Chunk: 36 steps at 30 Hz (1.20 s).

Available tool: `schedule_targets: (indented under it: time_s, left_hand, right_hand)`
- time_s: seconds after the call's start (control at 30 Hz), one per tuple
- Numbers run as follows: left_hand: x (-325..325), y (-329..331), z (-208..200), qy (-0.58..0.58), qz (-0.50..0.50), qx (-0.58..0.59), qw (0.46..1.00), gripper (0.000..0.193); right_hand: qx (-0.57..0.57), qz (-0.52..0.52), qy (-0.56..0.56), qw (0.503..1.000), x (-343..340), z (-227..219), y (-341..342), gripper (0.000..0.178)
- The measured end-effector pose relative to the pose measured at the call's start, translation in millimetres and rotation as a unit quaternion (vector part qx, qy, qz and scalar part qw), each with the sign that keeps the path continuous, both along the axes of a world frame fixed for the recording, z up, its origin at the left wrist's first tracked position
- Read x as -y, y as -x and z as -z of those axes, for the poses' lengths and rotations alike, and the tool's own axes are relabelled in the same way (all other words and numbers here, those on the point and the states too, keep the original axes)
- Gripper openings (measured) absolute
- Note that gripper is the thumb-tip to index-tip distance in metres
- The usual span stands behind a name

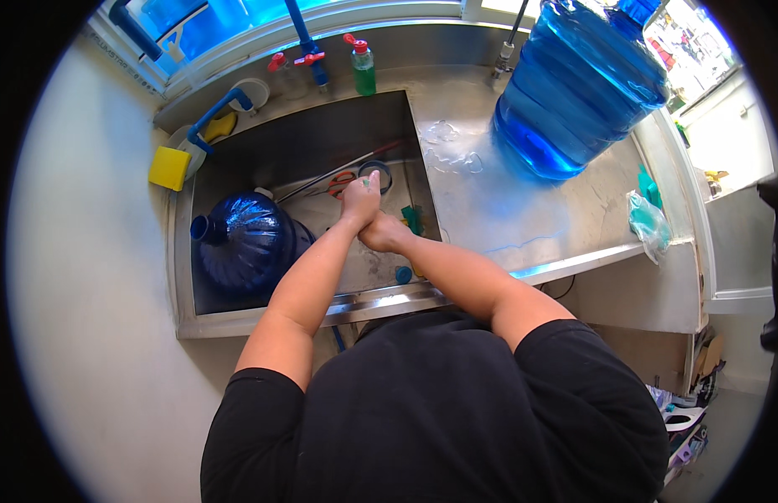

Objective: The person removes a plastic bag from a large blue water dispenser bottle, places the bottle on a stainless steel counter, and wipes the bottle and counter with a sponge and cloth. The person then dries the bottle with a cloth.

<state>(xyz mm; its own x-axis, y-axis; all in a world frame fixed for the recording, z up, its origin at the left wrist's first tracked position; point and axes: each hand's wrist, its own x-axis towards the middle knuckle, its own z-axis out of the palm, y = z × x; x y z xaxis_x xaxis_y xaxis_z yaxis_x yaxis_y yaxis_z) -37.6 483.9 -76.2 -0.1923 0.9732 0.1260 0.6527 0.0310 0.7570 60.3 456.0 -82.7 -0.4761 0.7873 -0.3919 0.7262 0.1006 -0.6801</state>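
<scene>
My two hands meet above the steel sink basin (387, 107). My left hand (360, 201) is closed, one digit sticking up, with a small green spot showing at its top; what it holds, if anything, is hidden. Pressed against its underside is my right hand (384, 233), whose fingers are out of sight behind the left. Just beyond them in the basin lie orange-handled scissors (340, 184), a dark ring (384, 170) and a thin rod (326, 173). A big blue water jug (242, 243) leans in the basin's left part, its neck pointing left.
On the right counter (481, 214), wet in patches, stands a full blue water jug (573, 92). A green soap bottle (364, 69) and blue tap pipe (315, 59) are behind the basin. A yellow sponge (168, 168) is at left, a blue cap (403, 274) near the basin's front.
</scene>
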Motion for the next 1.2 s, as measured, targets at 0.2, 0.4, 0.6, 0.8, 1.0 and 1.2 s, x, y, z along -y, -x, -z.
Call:
schedule_targets:
  time_s: [0.2,0.4,0.6,0.8,1.0,1.2]
  left_hand:
    - [6,6,-15,0.194,-0.077,0.312,0.927,0.054]
    - [40,41,-41,0.13,-0.074,0.455,0.878,0.092]
    - [101,73,-40,0.178,-0.084,0.27,0.943,0.06]
    - [148,71,-34,0.083,-0.031,-0.05,0.995,0.042]
    - [176,66,-37,0.016,0.033,-0.174,0.984,0.04]
    - [192,68,-36,0.04,-0.002,-0.115,0.993,0.032]
  right_hand:
    - [-0.056,0.017,0.132,0.989,10,-37,-7,0.058]
    - [-0.106,0.063,0.022,0.992,18,-94,-46,0.071]
    - [-0.118,0.228,-0.101,0.961,9,-131,-215,0.059]
    - [0.252,0.437,-0.203,0.839,0,-150,-430,0.048]
    - [0.379,0.503,-0.197,0.752,-54,-123,-525,0.051]
    - [0.39,0.452,-0.178,0.782,-75,-69,-522,0.051]
